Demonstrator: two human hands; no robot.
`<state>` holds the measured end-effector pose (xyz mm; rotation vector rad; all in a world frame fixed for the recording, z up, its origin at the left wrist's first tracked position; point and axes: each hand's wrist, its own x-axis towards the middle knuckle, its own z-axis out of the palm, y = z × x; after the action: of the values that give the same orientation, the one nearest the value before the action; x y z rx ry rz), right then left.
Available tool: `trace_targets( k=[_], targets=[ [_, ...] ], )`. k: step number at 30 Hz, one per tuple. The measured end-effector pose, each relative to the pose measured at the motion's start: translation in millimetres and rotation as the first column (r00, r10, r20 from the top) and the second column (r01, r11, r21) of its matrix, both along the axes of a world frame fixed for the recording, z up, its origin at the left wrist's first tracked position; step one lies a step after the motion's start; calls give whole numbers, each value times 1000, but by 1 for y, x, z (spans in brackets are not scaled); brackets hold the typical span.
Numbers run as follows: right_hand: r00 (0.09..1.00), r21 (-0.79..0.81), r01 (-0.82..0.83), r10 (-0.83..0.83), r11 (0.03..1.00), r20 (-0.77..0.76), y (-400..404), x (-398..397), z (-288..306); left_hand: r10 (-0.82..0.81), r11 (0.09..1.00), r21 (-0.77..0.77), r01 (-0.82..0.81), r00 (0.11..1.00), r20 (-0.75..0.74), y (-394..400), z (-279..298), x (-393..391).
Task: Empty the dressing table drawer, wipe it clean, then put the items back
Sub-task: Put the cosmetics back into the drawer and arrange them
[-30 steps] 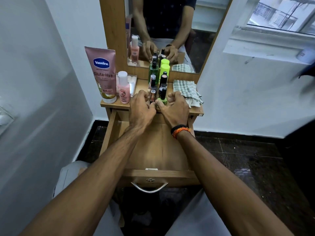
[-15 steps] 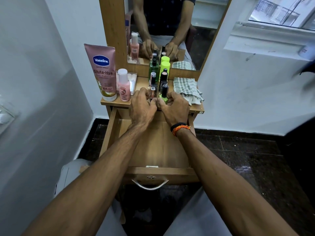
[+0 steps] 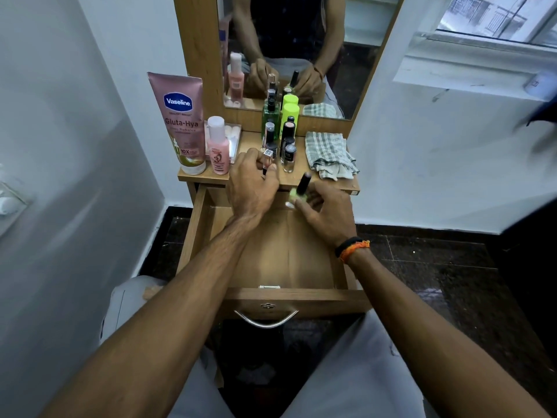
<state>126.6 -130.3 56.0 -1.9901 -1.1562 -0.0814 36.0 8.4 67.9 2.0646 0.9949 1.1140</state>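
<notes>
Drawer point(image 3: 280, 254) pulled out below the dressing-table surface point(image 3: 331, 184), its wooden floor bare; left hand point(image 3: 251, 187) at the surface's front edge, fingers pinching a small clear bottle w/ silver cap point(image 3: 266, 159); right hand point(image 3: 327, 212) over the drawer's back end, fingers curled round a green nail-polish bottle point(image 3: 300, 190) (black cap tilted, image blurred); other bottles point(image 3: 287, 140), Vaseline tube point(image 3: 182, 122), pink bottle point(image 3: 217, 146) & checked cloth point(image 3: 330, 155) sit on the surface.

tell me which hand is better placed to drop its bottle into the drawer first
Right. The right hand already holds the green nail polish bottle over the open drawer, while the left hand grips its small bottle above the tabletop edge.
</notes>
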Motion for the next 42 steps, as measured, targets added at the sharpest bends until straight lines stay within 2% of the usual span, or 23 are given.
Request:
trace_targets(
  k=[3,5,7,12,17,22,27,35,42],
  targets=[
    [989,-297,-145,142,944,-33,-14,-3,-6,-77,994,80,75,997,10,-8,-7,-15],
    [993,-426,-115,115,897,-26,-12,1,-12,-171,977,128,169,985,8,-13,-13,-25],
    [997,-491,-75,71,868,-28,-6,3,-16,-268,953,138,269,963,-24,-17,-20,-32],
    [998,-628,67,-45,775,50,9,5,-22,-399,917,-45,397,901,-172,-15,-40,-34],
    [987,-641,141,-160,754,29,16,7,-27,-447,880,-299,369,856,-259,-10,-54,-25],
    [972,-604,191,-235,774,6,20,8,-27,-434,864,-402,302,852,-293,-10,-61,-13],
    [961,-535,239,-275,810,13,18,3,-28,-433,860,-429,276,839,-329,-8,-65,-5],
    [936,-442,265,-338,857,-94,15,-5,-18,-455,851,-430,302,833,-316,-11,-70,7],
    [912,-452,347,-407,822,-40,20,-3,-20,-458,846,-435,310,839,-294,-14,-71,16]
  ],
)
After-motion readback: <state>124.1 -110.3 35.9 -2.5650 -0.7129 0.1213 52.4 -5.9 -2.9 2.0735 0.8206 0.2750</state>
